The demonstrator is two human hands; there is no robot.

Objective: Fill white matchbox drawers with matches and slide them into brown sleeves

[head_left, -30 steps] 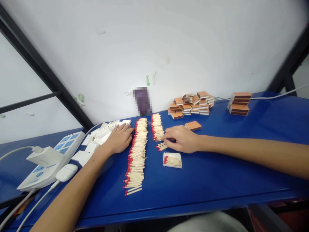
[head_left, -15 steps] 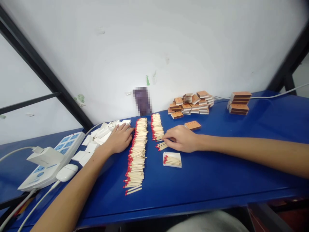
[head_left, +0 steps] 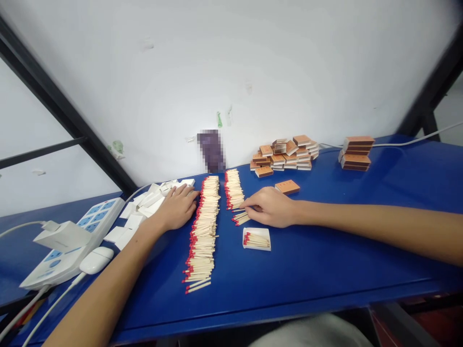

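Observation:
My left hand (head_left: 178, 208) lies flat with its fingers apart, between a heap of white matchbox trays (head_left: 149, 198) and a long row of red-tipped matches (head_left: 205, 217). Its fingertips come close to that row's left side. My right hand (head_left: 270, 207) pinches at the ends of a few matches (head_left: 240, 219), laid at the near end of a shorter row of matches (head_left: 234, 190). What exactly sits between the fingertips is partly hidden. Just nearer to me stands a white tray (head_left: 266, 233) with several matches in it. Beyond the right wrist lies an orange matchbox sleeve (head_left: 288, 187).
Orange matchbox sleeves (head_left: 285, 156) are piled by the wall, and a neat stack of sleeves (head_left: 356, 156) stands farther right. At left lie a power strip (head_left: 92, 221) with a plugged-in charger (head_left: 63, 237) and a white case (head_left: 97, 260) on a cable. A blurred dark purple object (head_left: 212, 150) is at the wall.
The whole view has shifted slightly. Both hands keep nearly the same place, the right one still at the matches by the short row.

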